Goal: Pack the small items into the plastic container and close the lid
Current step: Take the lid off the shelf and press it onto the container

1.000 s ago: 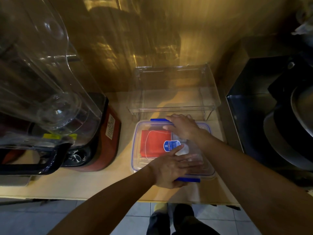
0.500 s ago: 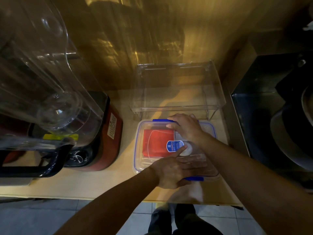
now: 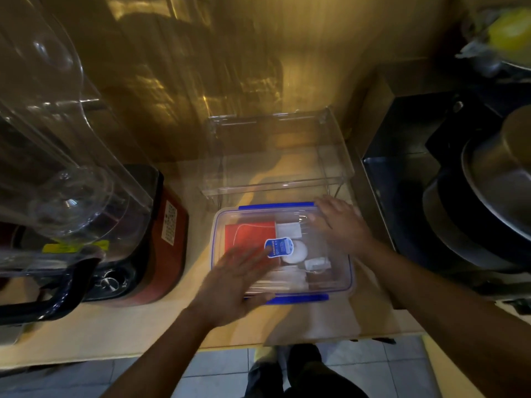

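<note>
A clear plastic container (image 3: 342,285) with blue clips sits on the wooden counter, its transparent lid (image 3: 253,216) lying on top with a blue-and-white sticker. Through the lid I see a red flat item (image 3: 247,235), a white round item (image 3: 296,251) and small white packets. My left hand (image 3: 232,285) lies flat and blurred on the lid's near-left part, fingers spread. My right hand (image 3: 339,222) rests palm-down on the lid's far-right corner beside the far blue clip (image 3: 275,206). The near blue clip (image 3: 298,298) shows at the front edge.
A clear acrylic rack (image 3: 275,156) stands just behind the container. A red blender base with a large transparent jug (image 3: 66,173) fills the left. Dark metal pots (image 3: 488,196) sit at the right. The counter edge (image 3: 172,351) and tiled floor lie below.
My left hand has slid from the near-right side of the lid to the near-left. My right hand has shifted from the lid's far middle to its far-right corner.
</note>
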A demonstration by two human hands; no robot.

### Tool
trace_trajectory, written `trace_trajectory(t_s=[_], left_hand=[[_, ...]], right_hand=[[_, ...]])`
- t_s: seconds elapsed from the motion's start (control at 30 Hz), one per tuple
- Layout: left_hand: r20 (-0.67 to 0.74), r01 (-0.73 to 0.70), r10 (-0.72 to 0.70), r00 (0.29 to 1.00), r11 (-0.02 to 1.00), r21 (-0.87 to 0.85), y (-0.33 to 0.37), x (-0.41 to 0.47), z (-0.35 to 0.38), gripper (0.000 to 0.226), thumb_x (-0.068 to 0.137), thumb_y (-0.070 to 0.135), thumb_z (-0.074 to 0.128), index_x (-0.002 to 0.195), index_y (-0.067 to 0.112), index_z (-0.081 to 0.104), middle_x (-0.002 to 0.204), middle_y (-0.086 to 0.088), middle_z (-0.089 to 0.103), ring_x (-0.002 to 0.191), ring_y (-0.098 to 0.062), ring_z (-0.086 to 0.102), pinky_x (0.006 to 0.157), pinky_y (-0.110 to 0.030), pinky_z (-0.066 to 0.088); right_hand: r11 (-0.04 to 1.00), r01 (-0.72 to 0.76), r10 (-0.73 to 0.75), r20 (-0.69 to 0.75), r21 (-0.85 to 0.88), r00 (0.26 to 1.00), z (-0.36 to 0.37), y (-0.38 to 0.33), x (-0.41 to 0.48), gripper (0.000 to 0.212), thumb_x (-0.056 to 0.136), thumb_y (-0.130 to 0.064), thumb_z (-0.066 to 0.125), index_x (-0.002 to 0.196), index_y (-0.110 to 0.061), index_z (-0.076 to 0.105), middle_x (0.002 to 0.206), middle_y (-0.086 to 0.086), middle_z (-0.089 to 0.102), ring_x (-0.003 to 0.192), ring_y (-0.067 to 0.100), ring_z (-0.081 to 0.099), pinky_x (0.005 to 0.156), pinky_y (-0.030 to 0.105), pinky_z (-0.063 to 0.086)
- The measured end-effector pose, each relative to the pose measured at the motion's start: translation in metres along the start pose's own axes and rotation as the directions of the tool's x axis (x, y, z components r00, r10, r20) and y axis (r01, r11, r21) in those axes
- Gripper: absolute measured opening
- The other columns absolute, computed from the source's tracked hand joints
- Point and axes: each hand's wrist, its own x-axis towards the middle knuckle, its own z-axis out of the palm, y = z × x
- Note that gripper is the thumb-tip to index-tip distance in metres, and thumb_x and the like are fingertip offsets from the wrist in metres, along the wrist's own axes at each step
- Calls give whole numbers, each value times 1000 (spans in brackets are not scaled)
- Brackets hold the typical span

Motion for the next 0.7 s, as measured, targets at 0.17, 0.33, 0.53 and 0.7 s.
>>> trace_trajectory(t_s=[0.17,0.33,0.53,0.7], left_hand=[[-33,507,-562,826,768,-390,-19,-27,5,66,86,68,31,144,48,6,153,20,4,143,-4,2,114,-32,5],[320,491,-803,503,-40,-870,1,-12,6,41,81,48,62,119,34,53,106,13,66,76,1,69,65,-23,52],[356,551,-823,443,-63,-832,-9,-8,-6,21,76,39,71,81,20,64,72,4,71,59,-8,69,48,-22,47],[358,579,-793,493,-8,-815,-12,-14,-26,32,76,40,72,79,9,65,63,1,71,58,-10,68,47,-21,48]], right_hand=[[844,-146,208,-63,516,976,9,8,-38,37,93,-43,46,122,-21,53,124,8,59,112,23,57,95,48,48],[688,-335,413,33,644,910,24,-4,-53,42,93,-48,43,106,-12,60,103,12,64,90,26,65,79,43,57],[647,-427,485,91,632,870,15,-9,-52,38,93,-46,45,106,-12,56,100,11,64,86,24,64,72,36,55],[581,-455,545,93,675,833,6,-12,-61,33,91,-41,50,100,-11,58,97,15,66,87,30,65,81,48,56]])
